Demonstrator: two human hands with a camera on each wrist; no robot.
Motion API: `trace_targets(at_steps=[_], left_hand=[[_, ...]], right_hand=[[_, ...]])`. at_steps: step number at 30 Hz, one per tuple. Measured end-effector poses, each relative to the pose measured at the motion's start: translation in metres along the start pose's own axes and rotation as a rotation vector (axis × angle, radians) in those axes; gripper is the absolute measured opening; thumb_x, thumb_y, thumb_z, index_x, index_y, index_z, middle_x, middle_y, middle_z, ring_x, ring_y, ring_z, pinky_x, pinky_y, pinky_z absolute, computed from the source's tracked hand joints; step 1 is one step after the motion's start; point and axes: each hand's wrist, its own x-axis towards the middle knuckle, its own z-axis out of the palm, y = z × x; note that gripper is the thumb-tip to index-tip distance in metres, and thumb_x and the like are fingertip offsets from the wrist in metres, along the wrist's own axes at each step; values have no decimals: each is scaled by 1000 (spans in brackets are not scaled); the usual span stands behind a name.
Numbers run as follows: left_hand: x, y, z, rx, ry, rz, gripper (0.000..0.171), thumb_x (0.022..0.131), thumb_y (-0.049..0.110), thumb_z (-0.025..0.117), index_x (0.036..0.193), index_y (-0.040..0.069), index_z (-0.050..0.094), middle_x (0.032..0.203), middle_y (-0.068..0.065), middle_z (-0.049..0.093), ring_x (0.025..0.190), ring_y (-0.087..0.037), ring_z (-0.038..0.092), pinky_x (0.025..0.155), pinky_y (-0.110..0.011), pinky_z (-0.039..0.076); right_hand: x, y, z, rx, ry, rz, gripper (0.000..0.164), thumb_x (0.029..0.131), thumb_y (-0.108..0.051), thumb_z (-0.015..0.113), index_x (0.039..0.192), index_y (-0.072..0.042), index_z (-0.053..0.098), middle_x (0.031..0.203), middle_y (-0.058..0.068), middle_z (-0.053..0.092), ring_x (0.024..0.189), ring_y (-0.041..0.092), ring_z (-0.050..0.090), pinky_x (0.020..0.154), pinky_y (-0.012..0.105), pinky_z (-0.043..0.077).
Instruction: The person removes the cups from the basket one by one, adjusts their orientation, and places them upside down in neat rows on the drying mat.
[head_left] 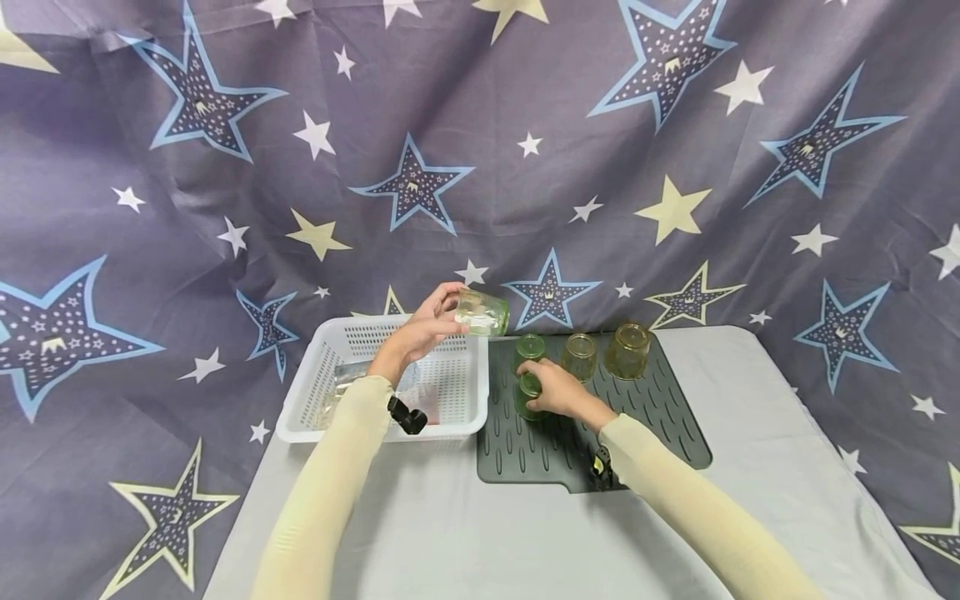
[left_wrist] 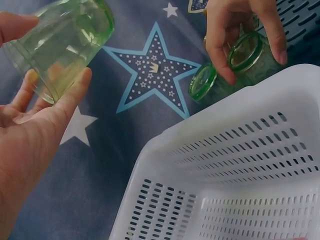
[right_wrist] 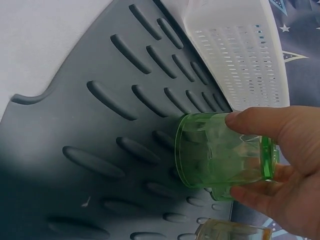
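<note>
My left hand point(head_left: 431, 323) holds a pale green glass point(head_left: 482, 312) tilted on its side, above the back right of the white basket. In the left wrist view, thumb and fingers grip that glass point(left_wrist: 65, 45) near one end. My right hand point(head_left: 557, 390) grips a second green glass point(right_wrist: 225, 150), which stands upside down on the dark drying mat point(right_wrist: 100, 130). Just behind it stands another green glass point(head_left: 530, 346). Two amber glasses, a smaller one point(head_left: 580, 357) and a larger one point(head_left: 628, 350), stand to the right along the mat's back part.
A white perforated basket point(head_left: 480, 408) sits left of the mat, with some clear-wrapped items point(head_left: 352, 375) inside. Both lie on a table with a pale cloth point(head_left: 450, 533). A star-patterned curtain point(head_left: 487, 125) hangs close behind.
</note>
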Motion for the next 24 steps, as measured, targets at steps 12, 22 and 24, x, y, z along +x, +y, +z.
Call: trace_targets(at_steps=[12,22,24], left_hand=[[0,3,7,61,-130,47,72,73,-24,61,126,24,49,128,-1,49,116,-16,56,80,-26,58],[1,12,18,132,-248,107,76,67,-22,67,130,14,47,132,-4,50,120,-19,54,99,-28,54],[1,16,22,154,-263,117,77,67,-21,68,132,13,47,133,-4,50,121,-19,53,100,-29,54]], right_hand=[[-3,1,2,16,17,27,70,83,-14,84,145,-21,53,140,16,55,116,34,63,87,52,56],[-10,4,-20,106,60,-55,78,81,-24,86,149,-17,48,142,23,53,124,41,57,94,58,53],[-12,3,-31,165,90,-89,83,81,-25,86,151,-14,43,142,26,52,127,43,54,98,60,51]])
